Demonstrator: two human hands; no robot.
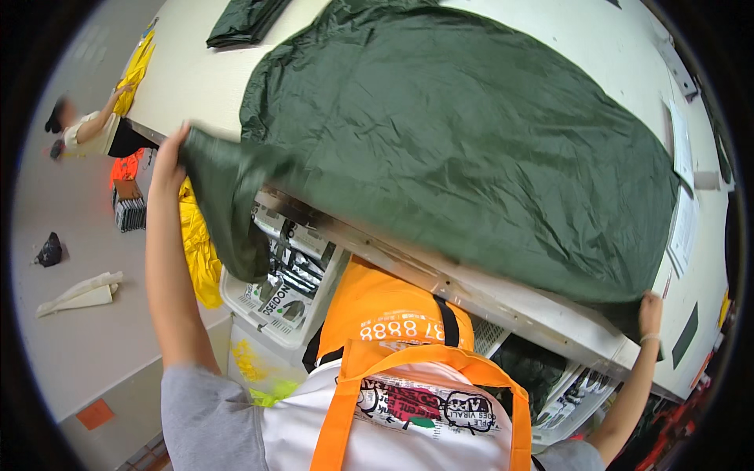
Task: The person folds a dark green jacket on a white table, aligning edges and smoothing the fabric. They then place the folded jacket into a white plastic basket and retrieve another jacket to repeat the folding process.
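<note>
Sheet of thin, creased dark green fabric: spread over the white table, from upper centre to right of the frame; its left end is lifted past the table's front edge and blurred.

Hands: set wide apart. By the left hand, at left of the frame, the sheet's left corner is gripped. By the right hand, at lower right, the sheet's near right edge is pinched; the fingertips are partly hidden.

On the table: a folded dark green fabric bundle is laid at upper left; white paper sheets are placed along the right side, beside the green fabric.

Below the table's front edge: a white plastic basket, filled with printed packages, is kept at lower centre-left; crumpled bright yellow fabric is seen beside it.

Upper left: yellow cloth is touched by a co-worker.
</note>
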